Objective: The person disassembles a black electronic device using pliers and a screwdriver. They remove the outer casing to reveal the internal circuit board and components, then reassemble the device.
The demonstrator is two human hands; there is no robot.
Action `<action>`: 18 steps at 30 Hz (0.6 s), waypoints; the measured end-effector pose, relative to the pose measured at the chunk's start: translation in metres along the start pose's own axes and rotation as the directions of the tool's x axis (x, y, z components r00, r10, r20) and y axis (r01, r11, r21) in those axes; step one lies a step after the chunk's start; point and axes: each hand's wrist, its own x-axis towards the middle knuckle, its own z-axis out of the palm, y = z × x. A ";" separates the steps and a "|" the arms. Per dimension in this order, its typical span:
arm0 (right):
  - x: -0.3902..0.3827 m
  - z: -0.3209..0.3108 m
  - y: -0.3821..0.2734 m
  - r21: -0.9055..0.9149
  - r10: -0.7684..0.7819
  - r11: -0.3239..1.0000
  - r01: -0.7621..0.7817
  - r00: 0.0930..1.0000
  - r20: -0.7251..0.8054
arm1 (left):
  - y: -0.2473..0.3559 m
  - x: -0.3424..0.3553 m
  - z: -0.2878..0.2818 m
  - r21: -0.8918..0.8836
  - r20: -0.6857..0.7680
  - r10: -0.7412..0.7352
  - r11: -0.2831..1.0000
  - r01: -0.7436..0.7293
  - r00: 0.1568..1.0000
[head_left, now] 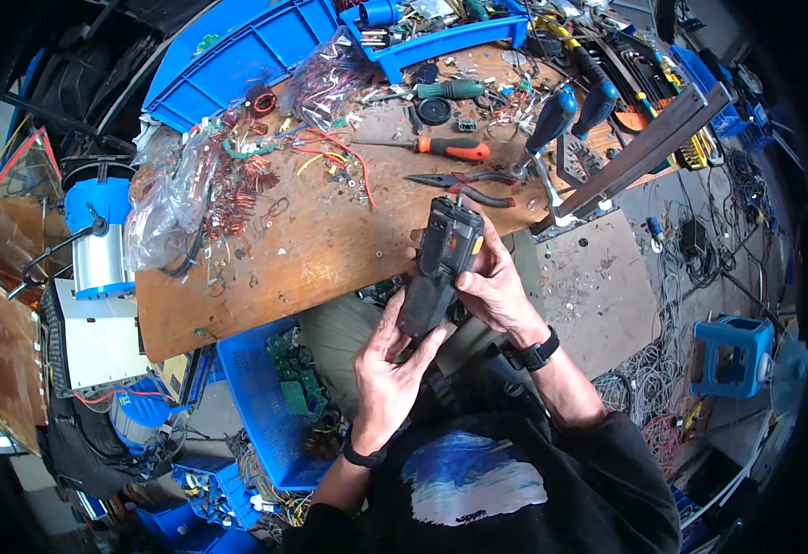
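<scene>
Both of my hands hold a black two-way radio (436, 268) over my lap, just off the near edge of the wooden workbench (321, 268). It is tilted, its top pointing away from me, with a short metal stub on top and a yellow-orange part on its right side. My left hand (390, 355) grips its lower end, thumb along the bottom. My right hand (498, 291) wraps the upper right side, thumb pressed on the casing. Close beyond the radio lie needle-nose pliers (478, 183) with dark red handles. An orange-and-black screwdriver (455, 149) lies behind them.
Copper wire scraps (247, 175) and clear plastic bags (168, 208) cover the bench's left. Blue bins (238, 69) stand at the back. Upright blue-handled tools (556, 120) and a metal bar (644, 152) rise at right. A blue crate (256, 406) of circuit boards sits below left.
</scene>
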 end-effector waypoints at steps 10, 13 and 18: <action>0.012 0.015 0.003 0.311 0.087 0.948 -0.067 0.995 -0.052 | 0.007 -0.005 -0.029 0.192 -0.032 0.080 0.979 -0.073 0.996; 0.025 0.011 0.001 0.282 0.132 0.952 -0.123 0.991 -0.013 | 0.003 -0.007 -0.043 -0.104 -0.054 -0.023 0.994 0.018 0.998; 0.047 0.002 0.006 0.301 0.341 0.895 -0.329 0.940 0.012 | 0.000 -0.002 -0.064 -0.588 0.109 -0.170 0.783 0.201 0.979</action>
